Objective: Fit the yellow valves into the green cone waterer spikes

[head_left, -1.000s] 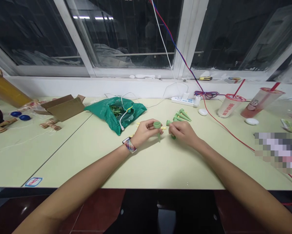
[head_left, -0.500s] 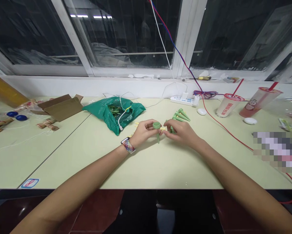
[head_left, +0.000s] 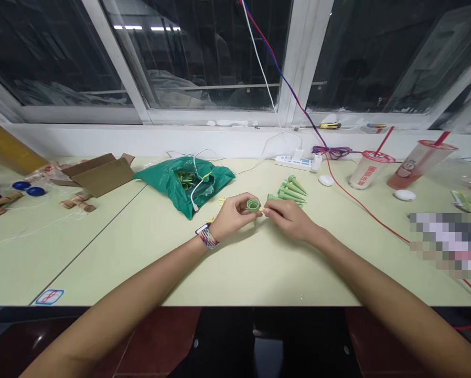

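My left hand (head_left: pixel 234 215) is closed around a green plastic watering spike (head_left: pixel 253 205), its round, open, threaded end facing up. My right hand (head_left: pixel 288 216) pinches a small yellow plastic piece (head_left: pixel 261 210) at the side of the spike; the fingers hide most of it. Just beyond my right hand, several more green spikes (head_left: pixel 292 191) lie in a cluster with their points to the right. Small yellow pieces (head_left: pixel 221 201) lie on the table behind my left hand, partly covered by it.
A green plastic bag (head_left: pixel 164 181) with green parts inside lies behind my left hand. A cardboard box (head_left: pixel 102 176) stands left. At the right are two drink cups (head_left: pixel 371 170), a red cable (head_left: pixel 369 212) and a white oval object (head_left: pixel 325 180). A power strip (head_left: pixel 294 163) lies along the wall.
My right hand has moved slightly left and its fingers have closed in on the yellow piece beside the spike. The spike's open end has tipped a little more toward me.
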A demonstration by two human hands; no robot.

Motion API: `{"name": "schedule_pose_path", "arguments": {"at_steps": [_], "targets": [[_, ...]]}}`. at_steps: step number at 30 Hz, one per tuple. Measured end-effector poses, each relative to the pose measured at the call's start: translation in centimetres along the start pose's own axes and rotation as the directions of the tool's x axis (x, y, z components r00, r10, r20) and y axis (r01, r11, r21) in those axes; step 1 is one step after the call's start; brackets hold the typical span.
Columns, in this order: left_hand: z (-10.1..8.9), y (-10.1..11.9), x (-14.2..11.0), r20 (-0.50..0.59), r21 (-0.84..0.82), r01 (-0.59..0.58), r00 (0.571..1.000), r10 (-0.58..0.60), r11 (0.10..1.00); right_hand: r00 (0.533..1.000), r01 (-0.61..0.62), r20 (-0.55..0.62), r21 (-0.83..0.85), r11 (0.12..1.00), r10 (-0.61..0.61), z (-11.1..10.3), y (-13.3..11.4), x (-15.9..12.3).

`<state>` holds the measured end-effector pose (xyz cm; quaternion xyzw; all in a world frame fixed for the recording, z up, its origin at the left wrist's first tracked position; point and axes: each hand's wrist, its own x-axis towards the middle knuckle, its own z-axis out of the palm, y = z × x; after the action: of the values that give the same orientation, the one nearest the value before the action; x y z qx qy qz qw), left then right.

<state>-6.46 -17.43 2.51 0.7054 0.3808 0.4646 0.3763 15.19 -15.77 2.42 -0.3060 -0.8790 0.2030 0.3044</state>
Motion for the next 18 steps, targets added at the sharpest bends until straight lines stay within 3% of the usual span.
{"name": "schedule_pose_path", "arguments": {"at_steps": [4,7,9,12,15,18], "targets": [[-0.1,-0.3,0.2,0.060,-0.067,0.070,0.996,-0.066,0.995,0.987,0.152,-0.024,-0.217,0.964,-0.161,0.0,0.2,-0.4],[0.1,-0.3,0.1,0.113,-0.128,0.104,0.990,-0.089,0.986,0.978,0.196,-0.019,-0.246,0.949,-0.207,-0.1,0.4,-0.5],[0.2,0.0,-0.1,0.107,-0.116,0.086,0.992,-0.074,0.990,0.984,0.174,-0.014,-0.167,0.970,-0.179,-0.3,0.3,-0.4],[0.3,0.6,-0.4,0.053,-0.001,-0.020,0.998,0.020,1.000,0.999,0.044,0.001,0.081,0.996,-0.045,-0.3,-0.1,-0.2],[0.3,0.9,-0.6,0.009,0.162,-0.138,0.990,0.138,0.977,0.996,-0.087,0.051,0.305,0.948,0.075,-0.2,-0.4,0.1],[0.2,0.7,-0.5,0.008,0.129,-0.115,0.993,0.115,0.985,0.995,-0.099,0.036,0.288,0.953,0.093,-0.1,-0.6,0.2]]}}
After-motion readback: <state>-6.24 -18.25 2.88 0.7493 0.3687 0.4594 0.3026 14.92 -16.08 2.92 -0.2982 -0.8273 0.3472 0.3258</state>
